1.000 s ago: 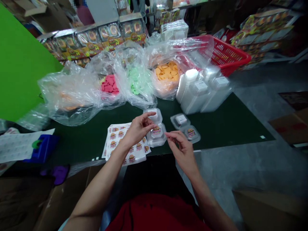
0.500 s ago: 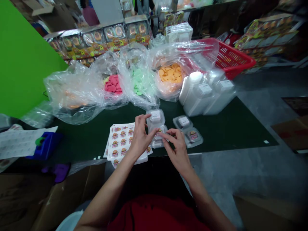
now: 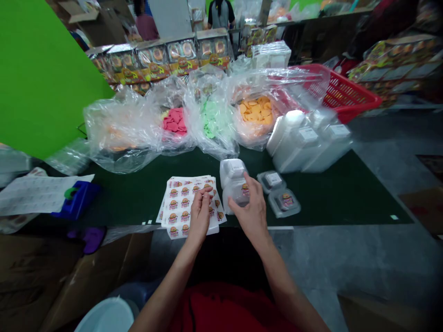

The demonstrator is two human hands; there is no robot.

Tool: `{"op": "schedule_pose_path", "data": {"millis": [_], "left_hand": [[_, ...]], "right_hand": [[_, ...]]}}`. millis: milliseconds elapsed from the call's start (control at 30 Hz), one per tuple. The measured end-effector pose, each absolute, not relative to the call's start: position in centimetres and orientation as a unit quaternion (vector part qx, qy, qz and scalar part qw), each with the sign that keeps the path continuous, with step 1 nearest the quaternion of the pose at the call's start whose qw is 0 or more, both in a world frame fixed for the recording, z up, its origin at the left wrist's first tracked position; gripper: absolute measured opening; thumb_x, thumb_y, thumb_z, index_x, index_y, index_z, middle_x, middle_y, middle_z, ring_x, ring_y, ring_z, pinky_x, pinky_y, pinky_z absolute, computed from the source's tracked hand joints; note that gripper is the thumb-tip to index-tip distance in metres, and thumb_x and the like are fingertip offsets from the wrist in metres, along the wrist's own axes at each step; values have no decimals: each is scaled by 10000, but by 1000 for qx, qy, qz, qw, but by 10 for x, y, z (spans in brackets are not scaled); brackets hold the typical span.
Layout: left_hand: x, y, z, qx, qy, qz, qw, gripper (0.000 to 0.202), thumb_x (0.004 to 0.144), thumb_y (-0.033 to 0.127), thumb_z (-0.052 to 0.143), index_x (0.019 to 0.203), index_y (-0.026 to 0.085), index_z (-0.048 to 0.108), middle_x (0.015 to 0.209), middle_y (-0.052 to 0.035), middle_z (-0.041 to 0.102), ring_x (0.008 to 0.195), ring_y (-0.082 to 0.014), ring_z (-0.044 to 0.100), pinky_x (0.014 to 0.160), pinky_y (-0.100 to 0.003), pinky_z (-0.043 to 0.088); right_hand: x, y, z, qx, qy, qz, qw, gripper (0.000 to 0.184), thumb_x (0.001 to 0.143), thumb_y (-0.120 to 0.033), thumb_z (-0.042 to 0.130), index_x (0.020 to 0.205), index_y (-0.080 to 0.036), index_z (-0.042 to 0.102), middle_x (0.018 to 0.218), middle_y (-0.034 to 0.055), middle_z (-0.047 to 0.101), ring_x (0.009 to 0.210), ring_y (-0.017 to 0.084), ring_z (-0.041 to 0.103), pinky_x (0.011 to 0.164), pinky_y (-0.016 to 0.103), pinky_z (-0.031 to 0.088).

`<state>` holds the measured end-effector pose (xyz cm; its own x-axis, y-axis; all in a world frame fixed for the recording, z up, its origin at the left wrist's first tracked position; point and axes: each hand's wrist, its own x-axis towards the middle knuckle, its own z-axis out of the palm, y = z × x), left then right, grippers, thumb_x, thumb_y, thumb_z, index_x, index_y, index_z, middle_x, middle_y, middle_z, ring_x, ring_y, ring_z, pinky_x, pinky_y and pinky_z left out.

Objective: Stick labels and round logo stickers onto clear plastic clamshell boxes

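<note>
My right hand [image 3: 251, 207] spans the lower half of an open clear plastic clamshell box [image 3: 232, 171], thumb on its near left side and forefinger by the hinge. A burger sticker [image 3: 245, 189] shows on that half, partly covered by the fingers. Left of the box, my left hand [image 3: 200, 214] is over the sheets of burger stickers [image 3: 179, 203], its fingers loosely extended and the thumb near them; I see nothing held there. Another open clamshell box [image 3: 284, 203], with a burger sticker on its near half and a white label on the other, lies to the right.
Tall stacks of nested clamshells [image 3: 294, 147] stand behind on the right, before a red basket [image 3: 360, 99]. Plastic bags of pink pieces [image 3: 175, 121], green pieces [image 3: 209, 120] and orange pieces [image 3: 256, 110] line the back. A blue tape dispenser [image 3: 78, 198] is far left. People are beyond.
My left hand has moved away from the clamshell box, left onto the sticker sheets. The right hand has spread over the box's near half. The whole view has shifted slightly.
</note>
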<state>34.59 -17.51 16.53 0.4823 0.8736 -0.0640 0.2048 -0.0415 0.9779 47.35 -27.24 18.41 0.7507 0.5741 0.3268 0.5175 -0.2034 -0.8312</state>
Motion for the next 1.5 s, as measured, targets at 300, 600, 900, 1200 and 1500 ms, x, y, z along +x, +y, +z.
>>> {"op": "schedule_pose_path", "data": {"millis": [300, 600, 900, 1200, 1500], "left_hand": [[343, -178, 170, 691, 388, 358, 494, 273, 1047, 427, 563, 1179, 228, 695, 1239, -91, 697, 1200, -242, 638, 1090, -402, 467], [345, -174, 184, 717, 344, 382, 471, 202, 1009, 375, 625, 1100, 217, 710, 1222, -97, 691, 1161, -242, 646, 1013, -384, 503], [323, -167, 164, 717, 379, 353, 466, 242, 983, 414, 623, 1070, 213, 724, 1083, -74, 742, 978, -215, 693, 916, -351, 553], [278, -156, 139, 820, 347, 254, 378, 277, 1035, 317, 525, 1173, 246, 755, 1303, -106, 743, 1260, -286, 671, 1141, -512, 488], [244, -165, 134, 859, 318, 255, 310, 204, 1037, 257, 568, 1122, 251, 754, 1148, -84, 775, 1127, -255, 702, 1029, -443, 549]], "right_hand": [[488, -290, 197, -676, -286, 162, 660, 576, 887, -375, 765, 1439, -273, 632, 1459, 112, 645, 1325, 289, 619, 1166, 516, 494], [538, -339, 188, -703, -257, 52, 661, 601, 864, -373, 787, 1438, -277, 635, 1457, 121, 626, 1303, 296, 631, 1154, 517, 495], [585, -368, 112, -832, -374, 12, 409, 565, 885, -427, 689, 1411, -223, 660, 1419, 176, 587, 1249, 350, 632, 1082, 571, 509], [487, -371, 150, -753, -283, 230, 548, 287, 958, -529, 686, 1023, -273, 798, 1091, 93, 766, 1056, 299, 709, 942, 474, 572], [364, -301, 77, -439, -34, 661, 608, 521, 653, -541, 954, 1039, -227, 798, 1137, 109, 818, 993, 267, 787, 757, 336, 577]]}}
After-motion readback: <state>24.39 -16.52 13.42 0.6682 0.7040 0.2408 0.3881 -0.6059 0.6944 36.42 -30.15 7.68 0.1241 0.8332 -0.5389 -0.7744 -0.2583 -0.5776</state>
